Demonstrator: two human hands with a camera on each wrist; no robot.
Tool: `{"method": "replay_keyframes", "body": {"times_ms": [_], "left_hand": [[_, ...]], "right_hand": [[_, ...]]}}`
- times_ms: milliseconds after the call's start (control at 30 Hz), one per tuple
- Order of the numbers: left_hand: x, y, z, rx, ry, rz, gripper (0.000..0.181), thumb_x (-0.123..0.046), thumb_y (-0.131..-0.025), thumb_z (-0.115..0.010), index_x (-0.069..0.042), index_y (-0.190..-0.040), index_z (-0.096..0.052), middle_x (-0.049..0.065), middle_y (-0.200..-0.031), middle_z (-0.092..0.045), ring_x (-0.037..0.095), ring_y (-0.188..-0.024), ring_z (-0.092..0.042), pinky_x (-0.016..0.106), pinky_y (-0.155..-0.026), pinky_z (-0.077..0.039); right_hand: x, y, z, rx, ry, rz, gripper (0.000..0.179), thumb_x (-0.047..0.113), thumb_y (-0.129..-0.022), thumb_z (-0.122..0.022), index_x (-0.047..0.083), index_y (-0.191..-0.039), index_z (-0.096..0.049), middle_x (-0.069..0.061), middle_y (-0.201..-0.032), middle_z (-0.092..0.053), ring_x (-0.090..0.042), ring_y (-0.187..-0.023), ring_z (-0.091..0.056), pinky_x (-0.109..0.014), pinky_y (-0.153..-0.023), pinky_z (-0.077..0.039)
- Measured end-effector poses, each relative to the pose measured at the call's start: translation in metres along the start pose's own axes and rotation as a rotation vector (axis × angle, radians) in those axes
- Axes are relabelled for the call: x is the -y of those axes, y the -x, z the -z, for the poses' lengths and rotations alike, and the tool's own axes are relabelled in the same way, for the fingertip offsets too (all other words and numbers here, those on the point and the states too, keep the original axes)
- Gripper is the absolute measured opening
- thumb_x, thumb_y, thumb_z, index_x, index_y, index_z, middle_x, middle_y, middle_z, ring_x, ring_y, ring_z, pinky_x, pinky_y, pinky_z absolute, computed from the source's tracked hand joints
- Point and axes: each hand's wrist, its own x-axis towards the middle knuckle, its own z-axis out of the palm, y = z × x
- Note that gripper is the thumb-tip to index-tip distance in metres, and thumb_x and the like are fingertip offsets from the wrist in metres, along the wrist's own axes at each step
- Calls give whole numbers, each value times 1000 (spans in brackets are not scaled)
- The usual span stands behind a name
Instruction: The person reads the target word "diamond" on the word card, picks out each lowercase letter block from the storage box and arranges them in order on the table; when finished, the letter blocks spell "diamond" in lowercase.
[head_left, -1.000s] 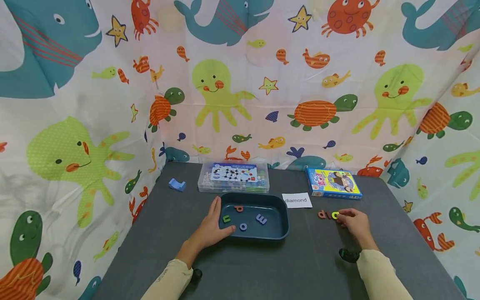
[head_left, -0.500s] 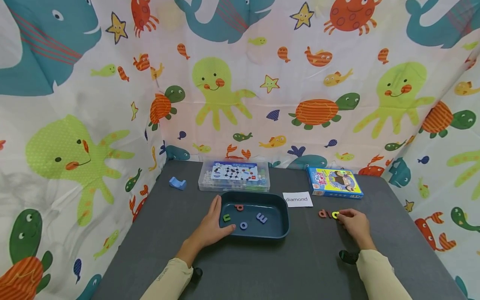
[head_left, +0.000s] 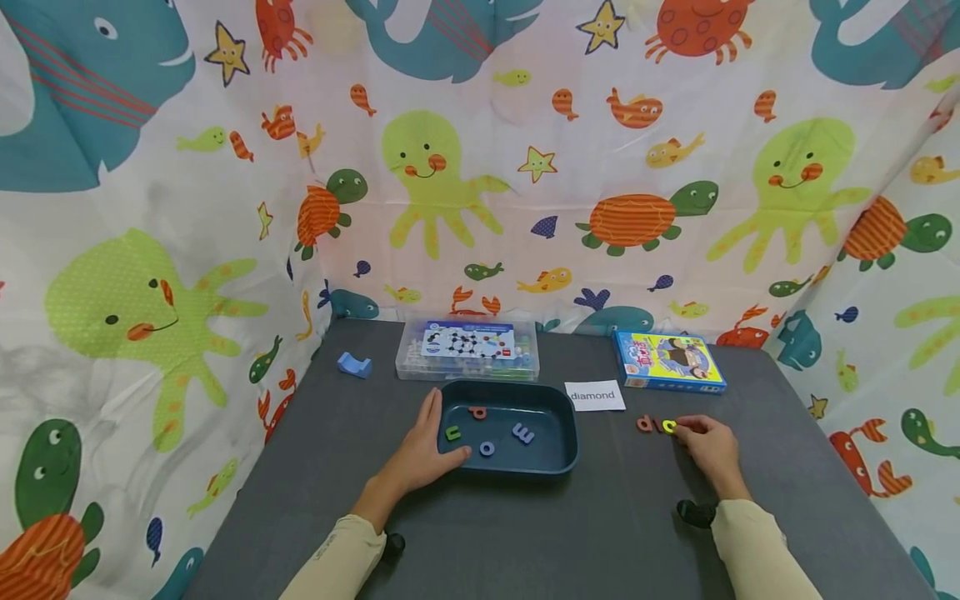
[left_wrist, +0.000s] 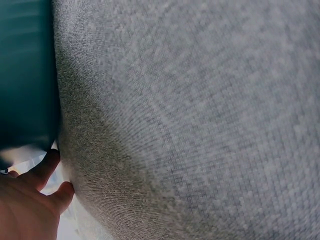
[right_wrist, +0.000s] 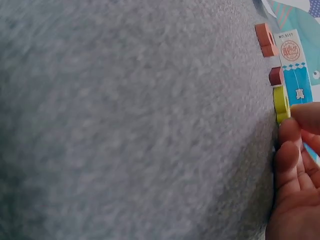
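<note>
My right hand (head_left: 709,450) pinches a yellow toy letter (head_left: 669,426) at its edge, thumb and index finger together. The letter sits at the right end of a short row, beside a dark red narrow letter (right_wrist: 276,76) and an orange-red letter d (head_left: 644,423). My left hand (head_left: 423,450) rests against the left end of a dark blue-green tray (head_left: 573,433), fingers along its side and thumb at the front rim. Inside the tray lie a green letter n (head_left: 453,432), a blue o (head_left: 487,448), a purple m (head_left: 522,433) and an orange-red letter (head_left: 477,412).
A white card (head_left: 595,396) reading "diamond" lies right of the tray. Behind stand a clear plastic case (head_left: 408,360) with a molecule-print label and a blue-yellow box (head_left: 670,362). A light blue curved piece (head_left: 354,365) lies back left. A printed sea-animal curtain (head_left: 487,167) surrounds the grey table (head_left: 570,542).
</note>
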Motion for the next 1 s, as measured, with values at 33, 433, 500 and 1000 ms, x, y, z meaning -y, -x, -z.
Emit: {"method": "replay_keyframes", "body": {"times_ms": [33, 433, 500, 1000], "left_hand": [[0, 0, 0, 1, 1, 1, 114, -49, -96, -76, -12, -174, -2, 6, -180, 3, 42, -157, -27, 70, -118, -30], [-1, 1, -2, -5, 4, 5, 114, -49, -95, -76, -12, -174, -1, 6, -180, 4, 42, -158, -26, 70, -118, -30], [-1, 0, -1, -4, 5, 5, 114, -49, -96, -76, -12, -174, -1, 6, -180, 4, 42, -158, -25, 69, -119, -30], [0, 2, -1, -7, 5, -5, 114, -49, -95, -76, -12, -174, -3, 7, -180, 3, 43, -158, -26, 70, -118, -29]], "right_hand": [[0, 1, 0, 2, -23, -1, 34, 16, -105, -68, -9, -127, -70, -19, -110, -72, -24, -88, -63, -23, -67, -53], [39, 6, 9, -90, -488, -129, 40, 28, -107, -70, 5, -140, -68, 14, -106, -70, -7, -97, -64, -19, -81, -55], [50, 6, 10, -61, -546, -116, 43, 30, -105, -72, 6, -141, -67, 15, -107, -69, -7, -100, -63, -19, -84, -54], [126, 9, -20, 304, -694, 225, 35, 12, -107, -68, -4, -138, -66, 0, -128, -68, -16, -111, -66, -25, -89, -54]]}}
